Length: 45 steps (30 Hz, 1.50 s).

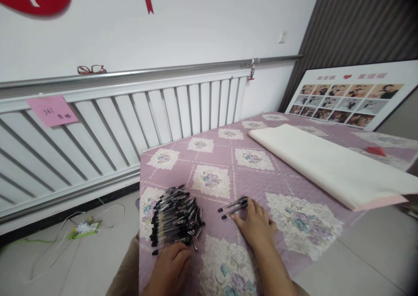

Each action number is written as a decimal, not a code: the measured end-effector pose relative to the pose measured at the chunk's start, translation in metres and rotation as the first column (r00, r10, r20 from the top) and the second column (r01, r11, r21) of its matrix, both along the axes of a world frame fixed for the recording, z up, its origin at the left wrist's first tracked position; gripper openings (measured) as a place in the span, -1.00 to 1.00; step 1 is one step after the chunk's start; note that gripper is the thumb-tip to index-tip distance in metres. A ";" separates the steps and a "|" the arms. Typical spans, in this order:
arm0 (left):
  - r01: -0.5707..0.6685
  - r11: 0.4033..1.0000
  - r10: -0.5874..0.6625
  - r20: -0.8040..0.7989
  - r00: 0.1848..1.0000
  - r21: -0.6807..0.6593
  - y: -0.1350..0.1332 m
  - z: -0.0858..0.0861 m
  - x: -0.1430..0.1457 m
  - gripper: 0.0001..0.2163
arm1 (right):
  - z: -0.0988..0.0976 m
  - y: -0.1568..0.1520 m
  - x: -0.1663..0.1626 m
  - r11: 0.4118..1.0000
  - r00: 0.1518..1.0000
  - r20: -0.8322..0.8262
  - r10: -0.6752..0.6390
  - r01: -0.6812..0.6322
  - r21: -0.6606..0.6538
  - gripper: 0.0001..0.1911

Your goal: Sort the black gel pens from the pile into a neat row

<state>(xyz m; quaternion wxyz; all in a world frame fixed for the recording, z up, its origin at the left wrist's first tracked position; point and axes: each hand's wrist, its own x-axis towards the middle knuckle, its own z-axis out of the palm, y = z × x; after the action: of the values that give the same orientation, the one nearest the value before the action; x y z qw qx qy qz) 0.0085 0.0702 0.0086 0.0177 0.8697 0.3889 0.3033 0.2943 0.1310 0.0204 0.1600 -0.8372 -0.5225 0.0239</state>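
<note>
A heap of black capped pens (174,215) lies at the left end of the cloth-covered table, most of them side by side, some crosswise at its right. Against its near edge rests my left hand (173,263), fingers curled and pressed together; whatever is beneath them is hidden. Right of the heap, two pens (233,208) lie nearly parallel on the cloth. My right hand (257,226) is closed on their right ends, thumb on the near side and fingers on the far side.
A purple floral tablecloth (225,178) covers the table. On its right lies a long cream folded sheet (320,161), with a red piece (376,151) beyond. A photo board (349,93) leans behind. A white radiator (196,108) borders the far left side; a power strip (85,228) lies on the floor.
</note>
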 end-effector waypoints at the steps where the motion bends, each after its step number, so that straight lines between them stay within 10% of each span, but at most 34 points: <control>1: 0.002 1.000 -0.002 0.000 1.000 -0.002 0.000 0.000 0.000 -0.82 | 0.000 0.000 0.000 1.000 1.000 -0.002 -0.004 0.004 -0.003 -0.21; 16: -0.152 0.988 0.150 0.060 0.987 0.033 -0.001 -0.004 -0.006 -0.81 | 0.000 -0.002 -0.008 0.984 0.998 -0.037 -0.044 0.050 0.172 -0.31; 21: -0.315 0.949 0.314 0.032 0.949 0.030 0.001 -0.006 -0.007 -0.80 | 0.000 -0.019 -0.032 0.898 0.974 -0.070 0.214 -0.168 0.408 -0.62; 27: -0.400 0.916 0.400 -0.006 0.916 0.024 0.002 -0.008 -0.004 -0.81 | -0.001 -0.047 -0.089 0.764 0.791 -0.059 0.609 -0.565 0.313 -0.84; 38: -0.447 0.894 0.447 -0.010 0.895 -0.034 -0.003 0.006 0.005 -0.88 | 0.007 -0.061 -0.118 0.771 0.780 0.019 0.625 -0.622 0.139 -0.93; 45: -0.424 0.905 0.421 -0.055 0.905 -0.045 -0.004 0.007 0.005 -0.89 | -0.006 -0.059 -0.103 0.734 0.754 -0.019 0.656 -0.633 0.246 -0.90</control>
<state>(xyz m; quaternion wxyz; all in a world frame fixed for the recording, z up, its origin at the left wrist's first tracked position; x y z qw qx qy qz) 0.0132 0.0666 0.0159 -0.0326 0.7705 0.5766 0.2697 0.1917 0.0724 0.0145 0.2623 -0.5779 -0.7703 0.0624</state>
